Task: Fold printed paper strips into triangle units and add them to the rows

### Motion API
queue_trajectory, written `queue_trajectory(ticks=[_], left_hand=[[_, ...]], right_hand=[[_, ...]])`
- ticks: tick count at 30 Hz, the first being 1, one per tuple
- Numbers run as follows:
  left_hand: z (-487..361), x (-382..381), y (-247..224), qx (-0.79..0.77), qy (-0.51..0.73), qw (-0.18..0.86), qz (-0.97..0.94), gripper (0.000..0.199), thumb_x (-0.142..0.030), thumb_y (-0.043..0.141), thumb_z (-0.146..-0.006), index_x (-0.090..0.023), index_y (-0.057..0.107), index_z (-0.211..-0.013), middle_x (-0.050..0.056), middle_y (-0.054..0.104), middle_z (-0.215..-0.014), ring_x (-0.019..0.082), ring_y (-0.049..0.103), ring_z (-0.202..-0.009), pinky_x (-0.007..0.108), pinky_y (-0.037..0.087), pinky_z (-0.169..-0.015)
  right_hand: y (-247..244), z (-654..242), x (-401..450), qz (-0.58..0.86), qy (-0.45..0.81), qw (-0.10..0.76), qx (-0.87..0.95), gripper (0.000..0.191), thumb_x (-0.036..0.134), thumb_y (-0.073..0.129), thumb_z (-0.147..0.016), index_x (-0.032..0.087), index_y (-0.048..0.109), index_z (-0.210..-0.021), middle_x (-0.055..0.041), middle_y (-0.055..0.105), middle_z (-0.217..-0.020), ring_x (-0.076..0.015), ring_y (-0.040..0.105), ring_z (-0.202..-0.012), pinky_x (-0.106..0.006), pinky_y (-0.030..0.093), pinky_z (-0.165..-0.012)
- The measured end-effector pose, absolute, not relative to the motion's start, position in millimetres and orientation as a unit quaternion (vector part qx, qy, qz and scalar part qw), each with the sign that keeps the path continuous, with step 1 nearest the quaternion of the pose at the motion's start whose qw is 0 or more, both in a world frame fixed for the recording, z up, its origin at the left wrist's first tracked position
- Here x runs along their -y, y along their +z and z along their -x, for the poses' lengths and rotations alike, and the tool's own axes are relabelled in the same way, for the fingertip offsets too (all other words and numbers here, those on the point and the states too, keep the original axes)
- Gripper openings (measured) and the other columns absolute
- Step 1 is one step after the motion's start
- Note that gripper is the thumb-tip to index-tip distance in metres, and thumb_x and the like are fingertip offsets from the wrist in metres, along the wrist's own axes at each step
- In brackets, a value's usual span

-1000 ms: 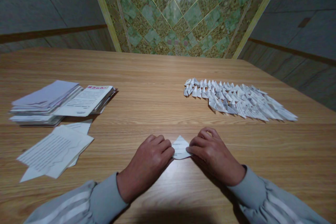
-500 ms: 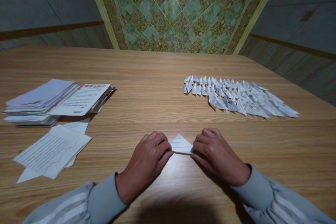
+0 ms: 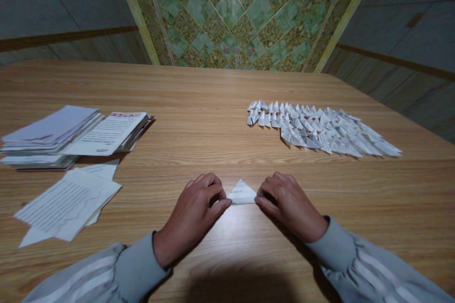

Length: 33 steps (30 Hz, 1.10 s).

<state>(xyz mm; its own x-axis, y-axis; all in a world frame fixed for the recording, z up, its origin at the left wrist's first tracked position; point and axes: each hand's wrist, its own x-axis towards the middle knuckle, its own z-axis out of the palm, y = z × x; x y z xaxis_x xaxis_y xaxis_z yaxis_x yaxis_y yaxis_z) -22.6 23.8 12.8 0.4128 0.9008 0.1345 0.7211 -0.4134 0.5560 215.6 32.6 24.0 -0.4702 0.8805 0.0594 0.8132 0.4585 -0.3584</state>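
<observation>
Left hand and right hand of one person pinch the two lower corners of a folded paper triangle, seen from above. Directions are read on a clock face centred on the triangle, with 12 o'clock at the far edge of the wooden table. The left hand lies at 9 o'clock, its fingers curled and its thumb pressed to the near corner of the paper; the right hand lies at 3 o'clock, its thumb and bent fingers closed on the opposite corner. The triangle's apex points to 12 o'clock; a narrow band runs along its base, and faint print shows on its face. Whether the paper rests flat or is slightly raised cannot be told. Between 9 and 10 o'clock, well apart from the hands, stands a paper stack, beside and touching a printed sheet with a red heading. At 9 o'clock, nearer the person, loose printed sheets overlap at angles. At 2 o'clock, folded paper pieces with pointed tips stand in close rows. Grey sleeves with pale stripes enter from 8 and 4 o'clock. Beyond the table, at 12 o'clock, rises a green diamond-tiled panel.
</observation>
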Motion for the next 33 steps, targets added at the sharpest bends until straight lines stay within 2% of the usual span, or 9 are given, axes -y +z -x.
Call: queue_trajectory(ticks=[9, 18, 25, 27, 28, 31, 33], left_hand=[[28.3, -25.4, 13.7, -0.489, 0.251, 0.281, -0.787, 0.014, -0.025, 0.063, -0.09, -0.019, 0.064, -0.077, 0.003, 0.062, -0.09, 0.019, 0.057, -0.088, 0.033, 0.044, -0.079], [30.0, -22.7, 13.5, -0.502, 0.207, 0.201, -0.815, 0.014, -0.021, 0.065, -0.087, -0.019, 0.066, -0.073, 0.005, 0.061, -0.105, 0.024, 0.054, -0.101, 0.04, 0.042, -0.087], [28.6, -22.0, 16.6, -0.504, 0.186, 0.164, -0.828, 0.011, -0.021, 0.07, -0.084, -0.018, 0.063, -0.075, 0.006, 0.062, -0.105, 0.025, 0.056, -0.099, 0.041, 0.044, -0.086], [28.1, -21.8, 16.4, -0.491, 0.18, 0.141, -0.84, 0.004, -0.022, 0.068, -0.086, -0.019, 0.065, -0.086, 0.007, 0.063, -0.105, 0.025, 0.057, -0.098, 0.042, 0.045, -0.085], [27.5, -21.4, 16.0, -0.477, 0.18, 0.123, -0.852, 0.007, -0.022, 0.065, -0.088, -0.02, 0.066, -0.095, 0.008, 0.063, -0.108, 0.025, 0.057, -0.1, 0.042, 0.046, -0.086], [24.5, -19.3, 13.1, -0.4, 0.172, 0.054, -0.899, 0.034, -0.017, 0.059, -0.093, -0.031, 0.06, -0.124, 0.011, 0.058, -0.131, 0.029, 0.053, -0.117, 0.049, 0.042, -0.094], [22.5, -17.8, 10.7, -0.358, 0.151, 0.023, -0.921, 0.041, -0.016, 0.057, -0.095, -0.037, 0.056, -0.13, 0.011, 0.05, -0.145, 0.031, 0.047, -0.128, 0.055, 0.036, -0.102]], right_hand=[[22.6, -214.1, -31.9, 0.506, 0.138, 0.108, 0.844, 0.011, 0.022, 0.066, -0.089, 0.019, 0.069, -0.079, -0.002, 0.068, -0.08, -0.0201, 0.056, -0.084, -0.033, 0.034, -0.077], [25.0, -212.8, -32.0, 0.52, 0.13, 0.102, 0.838, 0.011, 0.021, 0.066, -0.088, 0.019, 0.068, -0.077, -0.0023, 0.068, -0.078, -0.0204, 0.056, -0.081, -0.033, 0.034, -0.076], [21.8, -213.9, -32.0, 0.527, 0.104, 0.095, 0.838, 0.014, 0.026, 0.069, -0.087, 0.019, 0.065, -0.076, -0.0027, 0.067, -0.079, -0.0215, 0.056, -0.081, -0.034, 0.033, -0.076], [21.9, -213.9, -31.9, 0.528, 0.101, 0.09, 0.838, 0.014, 0.027, 0.069, -0.087, 0.019, 0.065, -0.077, -0.003, 0.067, -0.079, -0.0217, 0.056, -0.082, -0.034, 0.033, -0.076], [22.3, -213.7, -31.9, 0.529, 0.102, 0.087, 0.838, 0.013, 0.027, 0.069, -0.087, 0.019, 0.065, -0.077, -0.003, 0.067, -0.08, -0.0217, 0.056, -0.082, -0.034, 0.033, -0.076], [24.3, -212.9, -31.7, 0.532, 0.109, 0.084, 0.836, 0.012, 0.026, 0.069, -0.087, 0.019, 0.065, -0.078, -0.0026, 0.067, -0.08, -0.0219, 0.056, -0.083, -0.034, 0.033, -0.076], [25.1, -212.8, -31.8, 0.535, 0.118, 0.088, 0.832, 0.011, 0.026, 0.071, -0.086, 0.019, 0.064, -0.079, -0.0023, 0.067, -0.081, -0.0219, 0.056, -0.084, -0.034, 0.032, -0.077]])
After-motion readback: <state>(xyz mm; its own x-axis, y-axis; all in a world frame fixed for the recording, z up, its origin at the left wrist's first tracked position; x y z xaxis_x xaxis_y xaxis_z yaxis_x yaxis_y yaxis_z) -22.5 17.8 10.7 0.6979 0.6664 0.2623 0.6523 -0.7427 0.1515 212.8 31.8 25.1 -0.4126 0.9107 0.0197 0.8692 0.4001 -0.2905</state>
